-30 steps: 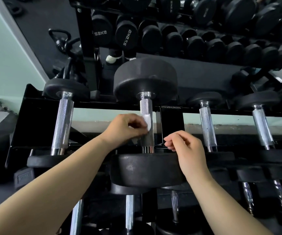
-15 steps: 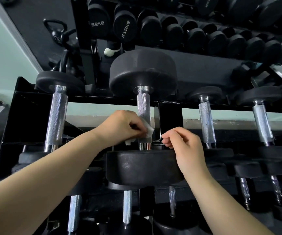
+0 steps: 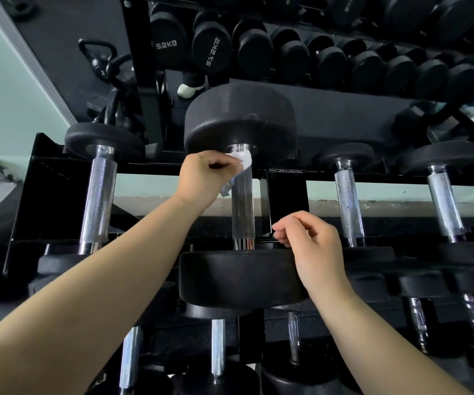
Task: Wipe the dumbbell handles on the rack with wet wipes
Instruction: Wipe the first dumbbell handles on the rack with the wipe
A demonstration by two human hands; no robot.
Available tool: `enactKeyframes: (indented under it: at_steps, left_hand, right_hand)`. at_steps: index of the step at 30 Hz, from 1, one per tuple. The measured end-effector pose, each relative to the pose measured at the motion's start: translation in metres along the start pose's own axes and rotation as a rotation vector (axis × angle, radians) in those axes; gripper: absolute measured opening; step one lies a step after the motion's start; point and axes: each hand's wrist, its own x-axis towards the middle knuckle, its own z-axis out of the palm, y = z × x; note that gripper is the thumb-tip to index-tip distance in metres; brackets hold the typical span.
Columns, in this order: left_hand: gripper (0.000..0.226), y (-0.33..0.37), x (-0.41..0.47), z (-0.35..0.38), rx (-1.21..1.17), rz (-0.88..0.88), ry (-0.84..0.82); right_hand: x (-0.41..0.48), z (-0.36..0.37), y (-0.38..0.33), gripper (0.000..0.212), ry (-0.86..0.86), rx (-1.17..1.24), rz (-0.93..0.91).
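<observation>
White and crumpled, the wet wipe (image 3: 242, 162) sits at the top of the big dumbbell's handle (image 3: 243, 206), just under the far black weight (image 3: 238, 121). In the head view, the left hand (image 3: 204, 178) grips the wipe with its fingers curled round it and presses it against the knurled steel. A loose corner of the wipe hangs down beside the handle.

The right hand (image 3: 309, 246) rests on the top edge of the near weight (image 3: 238, 277), to the right of the handle. Its fingers are loosely curled and hold nothing that shows. The fingertips are near the front rail of the rack (image 3: 287, 195), but contact cannot be told.

This dumbbell lies across the top shelf of the black rack, handle pointing away from the person. A slimmer dumbbell (image 3: 99, 201) lies to its left, and two more (image 3: 348, 203) (image 3: 443, 206) lie to its right, all parallel. Further handles show on the shelf below.

Beyond the rack, rows of black dumbbells (image 3: 329, 61) fill the upper part of the view. Black kettlebells (image 3: 99, 64) stand at the upper left, next to a pale green wall (image 3: 2, 95).
</observation>
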Motion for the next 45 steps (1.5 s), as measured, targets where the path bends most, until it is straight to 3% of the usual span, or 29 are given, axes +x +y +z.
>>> enactKeyframes:
  at_steps: [6,11,13,16,19,22,24,26,31,34,35,38,42,45]
  left_hand:
    - [0.008,-0.010,-0.035,-0.016,0.279,-0.031,-0.507]
    - [0.008,0.003,-0.028,-0.017,0.495,-0.052,-0.726]
    - [0.012,0.001,-0.032,-0.018,0.489,0.003,-0.710]
    - [0.022,-0.007,-0.034,-0.020,0.352,0.103,-0.552]
    - [0.018,-0.011,-0.030,-0.020,0.258,0.056,-0.425]
    - [0.024,-0.015,-0.035,-0.019,0.192,-0.034,-0.478]
    - [0.022,-0.013,-0.039,-0.020,0.279,-0.042,-0.603]
    - [0.027,-0.011,-0.036,-0.020,0.327,-0.024,-0.621]
    - [0.023,-0.007,-0.006,-0.013,0.139,0.111,-0.211]
    - [0.007,-0.012,0.005,-0.004,-0.094,-0.010,-0.046]
    - [0.015,-0.015,0.006,-0.002,-0.137,-0.065,-0.018]
    - [0.023,-0.024,0.001,-0.006,-0.254,-0.205,-0.111]
    - [0.024,-0.034,-0.022,-0.022,-0.151,-0.307,-0.518]
    - [0.025,-0.040,-0.024,-0.021,-0.387,-0.375,-0.482]
  right_hand:
    - [0.002,0.001,0.000,0.032,-0.010,0.000,0.000]
    - [0.000,0.000,0.000,0.034,-0.004,-0.003,-0.023]
    - [0.001,0.000,0.000,0.033,0.004,0.004,-0.023]
    - [0.001,0.000,0.001,0.032,0.004,0.011,-0.022]
    - [0.001,0.001,0.001,0.032,-0.003,0.010,-0.016]
    - [0.000,0.000,0.001,0.033,-0.001,0.011,-0.019]
    - [0.000,0.000,0.000,0.032,0.005,0.009,-0.019]
    - [0.000,0.001,-0.001,0.031,0.003,0.001,-0.018]
    - [0.000,0.001,0.000,0.031,0.007,0.013,-0.015]
    - [0.001,0.001,0.001,0.031,0.016,0.010,-0.027]
    - [0.001,0.001,0.002,0.031,0.017,0.012,-0.028]
    - [0.002,0.001,0.003,0.031,0.020,0.016,-0.026]
    - [0.003,0.002,0.005,0.035,0.021,0.027,-0.021]
    - [0.003,0.002,0.006,0.033,0.015,0.026,-0.017]
